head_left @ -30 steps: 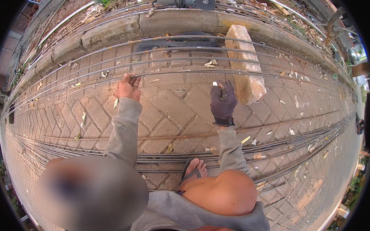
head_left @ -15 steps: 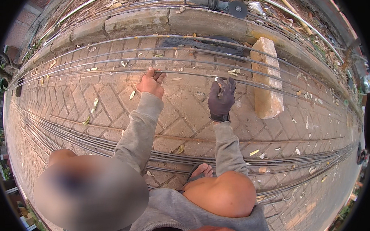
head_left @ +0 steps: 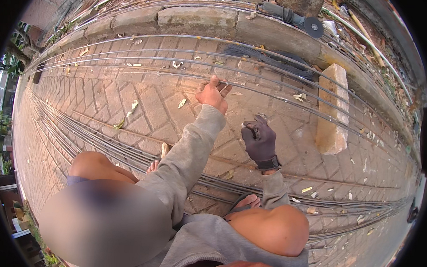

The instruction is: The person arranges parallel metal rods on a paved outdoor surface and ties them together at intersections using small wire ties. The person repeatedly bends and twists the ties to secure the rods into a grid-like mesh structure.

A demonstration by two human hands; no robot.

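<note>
I squat on brick paving (head_left: 144, 107) with long thin steel rods (head_left: 131, 67) lying across it. My bare left hand (head_left: 213, 94) reaches forward in a grey sleeve, its fingers curled on one of the far rods. My right hand (head_left: 258, 139), in a dark glove, hovers over the paving nearer to me, short of those rods. Its fingers are pinched together and I see nothing in them. A second bundle of rods (head_left: 128, 151) runs just past my bare feet (head_left: 249, 200).
A pale stone block (head_left: 332, 109) lies across the far rods at the right. A concrete kerb (head_left: 198, 20) borders the paving, with an angle grinder (head_left: 299, 20) on it and a dark broom head (head_left: 272, 58) below. Dry leaves are scattered about.
My right hand has drawn back from the far rods toward me. My left hand stays on its rod. The view has swung, so the stone block sits further right.
</note>
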